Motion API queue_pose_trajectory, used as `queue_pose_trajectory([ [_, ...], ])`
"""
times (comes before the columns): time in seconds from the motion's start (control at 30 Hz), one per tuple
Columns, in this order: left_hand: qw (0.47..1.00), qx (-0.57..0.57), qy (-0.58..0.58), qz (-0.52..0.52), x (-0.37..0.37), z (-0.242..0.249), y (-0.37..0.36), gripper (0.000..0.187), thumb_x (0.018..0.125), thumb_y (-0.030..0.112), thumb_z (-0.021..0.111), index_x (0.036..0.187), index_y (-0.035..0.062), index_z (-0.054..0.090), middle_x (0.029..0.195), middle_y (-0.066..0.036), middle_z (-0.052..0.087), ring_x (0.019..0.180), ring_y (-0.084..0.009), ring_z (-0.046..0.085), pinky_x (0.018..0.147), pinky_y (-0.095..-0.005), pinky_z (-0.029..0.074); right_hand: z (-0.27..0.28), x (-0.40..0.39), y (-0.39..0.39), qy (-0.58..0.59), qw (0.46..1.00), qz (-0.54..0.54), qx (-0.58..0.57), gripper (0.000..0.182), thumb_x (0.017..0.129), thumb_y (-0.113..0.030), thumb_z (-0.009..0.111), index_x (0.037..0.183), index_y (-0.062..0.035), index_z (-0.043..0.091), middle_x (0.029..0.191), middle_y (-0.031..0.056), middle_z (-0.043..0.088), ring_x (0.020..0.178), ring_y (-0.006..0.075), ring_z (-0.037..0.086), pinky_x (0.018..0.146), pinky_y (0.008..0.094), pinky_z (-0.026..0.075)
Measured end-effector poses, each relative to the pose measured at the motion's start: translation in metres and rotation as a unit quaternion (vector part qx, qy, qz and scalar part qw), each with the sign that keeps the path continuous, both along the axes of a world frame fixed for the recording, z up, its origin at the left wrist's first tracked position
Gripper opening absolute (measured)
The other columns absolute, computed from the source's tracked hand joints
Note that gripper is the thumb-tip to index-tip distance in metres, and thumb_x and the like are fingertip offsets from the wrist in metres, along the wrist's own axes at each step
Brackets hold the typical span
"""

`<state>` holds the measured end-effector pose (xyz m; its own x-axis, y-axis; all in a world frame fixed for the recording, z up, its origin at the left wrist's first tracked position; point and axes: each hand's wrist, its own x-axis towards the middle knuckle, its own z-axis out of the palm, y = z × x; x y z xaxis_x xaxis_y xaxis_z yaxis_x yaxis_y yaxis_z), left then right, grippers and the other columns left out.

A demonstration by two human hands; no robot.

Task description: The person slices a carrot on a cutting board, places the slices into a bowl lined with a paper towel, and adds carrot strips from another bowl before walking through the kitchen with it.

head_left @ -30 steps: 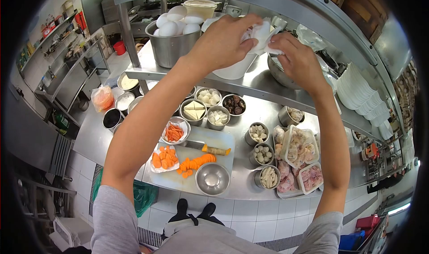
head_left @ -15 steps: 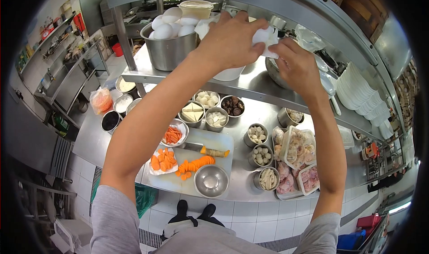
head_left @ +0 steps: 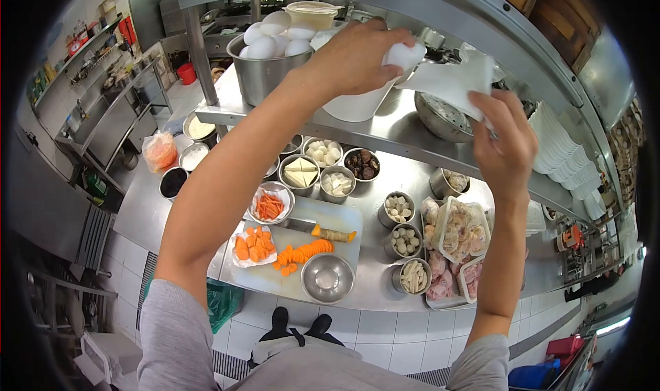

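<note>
Above the raised steel shelf, my left hand (head_left: 361, 60) is closed around what looks like a white paper roll (head_left: 404, 56). A loose sheet of white paper (head_left: 445, 80) stretches from beside it to my right hand (head_left: 505, 133), whose fingers pinch the sheet's far end; the right hand is slightly blurred. Under my left hand stands a white tub (head_left: 354, 108) on the shelf. To its left is a steel pot (head_left: 265, 82) heaped with white eggs (head_left: 276, 24). A metal bowl (head_left: 440, 119) sits below the paper.
On the lower counter, a cutting board (head_left: 347, 219) bears sliced carrots (head_left: 302, 253), a knife (head_left: 333, 234) and a steel bowl (head_left: 328, 278). Several small steel containers surround it. Raw meat (head_left: 464, 229) in plastic tubs lies right. Stacked white plates (head_left: 560, 147) stand on the shelf's right.
My right hand has moved right and down, away from my left hand, drawing the white paper out between them. My left hand stays nearly in place on the roll.
</note>
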<state>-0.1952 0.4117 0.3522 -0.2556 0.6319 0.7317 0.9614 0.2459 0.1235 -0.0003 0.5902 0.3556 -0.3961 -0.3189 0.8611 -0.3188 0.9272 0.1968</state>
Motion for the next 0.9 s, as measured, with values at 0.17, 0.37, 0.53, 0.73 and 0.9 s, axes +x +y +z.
queue_pose_trajectory([
  [0.17, 0.982, 0.127, 0.139, 0.004, 0.021, -0.01, -0.016, 0.04, 0.09, 0.028, 0.073, 0.125, 0.0098, 0.066, 0.115, -0.019, 0.065, 0.106, -0.0368, 0.063, 0.091, -0.0451, 0.051, -0.021, 0.015, -0.01, 0.006, 0.999, 0.037, -0.035, 0.037, 0.071, 0.015, 0.069, 0.104, -0.0031, 0.073, 0.092, 0.013, 0.07, 0.08, 0.0239, 0.069, 0.069, 0.0306, 0.054],
  [0.37, 0.964, 0.078, -0.226, -0.119, 0.103, -0.062, -0.067, 0.039, 0.095, 0.029, 0.071, 0.121, -0.0003, 0.066, 0.115, -0.013, 0.069, 0.106, -0.02, 0.066, 0.087, -0.0361, 0.052, -0.067, -0.002, -0.046, 0.012, 0.983, 0.172, -0.07, 0.044, 0.068, 0.015, 0.072, 0.108, -0.0021, 0.07, 0.093, 0.0162, 0.071, 0.08, 0.0282, 0.07, 0.068, 0.0329, 0.056],
  [0.53, 0.793, 0.27, -0.546, -0.02, 0.091, -0.104, -0.092, 0.03, 0.096, 0.019, 0.073, 0.118, 0.0006, 0.066, 0.107, -0.008, 0.069, 0.092, -0.0086, 0.066, 0.075, -0.0239, 0.054, -0.106, -0.025, -0.051, 0.068, 0.955, 0.192, -0.217, 0.045, 0.062, 0.01, 0.075, 0.104, -0.0042, 0.067, 0.095, 0.0142, 0.071, 0.081, 0.029, 0.07, 0.071, 0.0361, 0.057],
  [0.73, 0.796, 0.325, -0.51, -0.006, 0.085, -0.147, -0.137, 0.036, 0.093, 0.018, 0.074, 0.121, 0.001, 0.059, 0.105, -0.008, 0.068, 0.091, -0.0107, 0.066, 0.077, -0.0263, 0.055, -0.118, -0.037, -0.039, 0.02, 0.98, -0.176, -0.088, 0.03, 0.069, 0.001, 0.075, 0.097, -0.0062, 0.069, 0.09, 0.01, 0.064, 0.081, 0.0316, 0.067, 0.069, 0.0406, 0.056],
  [0.9, 0.766, 0.309, -0.563, 0.007, 0.102, -0.183, -0.15, 0.039, 0.093, 0.02, 0.074, 0.124, 0.0032, 0.057, 0.103, -0.008, 0.068, 0.09, -0.0119, 0.064, 0.077, -0.0261, 0.053, -0.119, -0.069, -0.036, -0.1, 0.973, -0.171, -0.122, 0.027, 0.083, -0.006, 0.067, 0.109, -0.0048, 0.07, 0.099, 0.0149, 0.064, 0.089, 0.0366, 0.067, 0.076, 0.0443, 0.056],
])
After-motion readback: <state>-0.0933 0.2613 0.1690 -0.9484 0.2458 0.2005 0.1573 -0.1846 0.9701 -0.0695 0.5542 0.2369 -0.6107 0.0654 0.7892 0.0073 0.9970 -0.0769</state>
